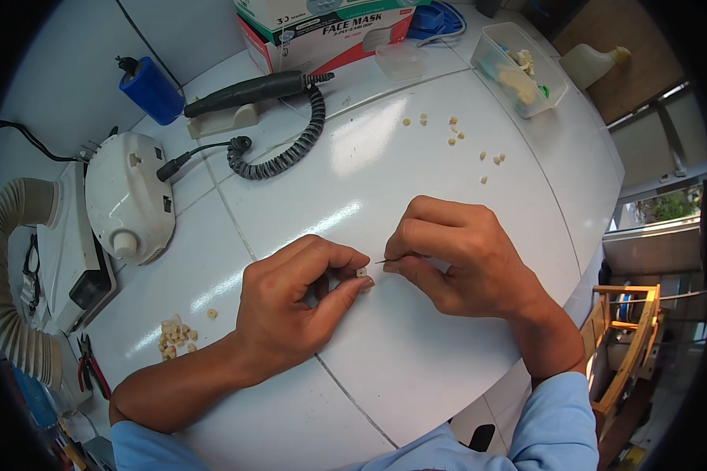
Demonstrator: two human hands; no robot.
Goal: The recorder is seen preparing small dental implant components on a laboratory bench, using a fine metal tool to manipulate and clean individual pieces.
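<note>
My left hand (294, 292) pinches a small cream, tooth-like piece (361, 272) between thumb and forefinger; a tiny dark spot shows on its face. Just to the right, my right hand (465, 255) is closed on a thin dark pointed tool (380, 261), most of which the fingers hide. The tool's tip points at the piece, with a narrow gap apparent between them. A pile of similar cream pieces (174, 336) lies beyond my left forearm, with a single piece (212, 313) beside it. Several more pieces (452, 130) are scattered at the far right of the white tiled tabletop (424, 353).
At the left stand a white control box (130, 196), a ribbed hose (20, 345) and red-handled pliers (93, 367). A black handpiece (247, 93) with coiled cord rests on a cradle (221, 120). Face mask boxes (326, 43) and a clear plastic tub (518, 71) stand behind.
</note>
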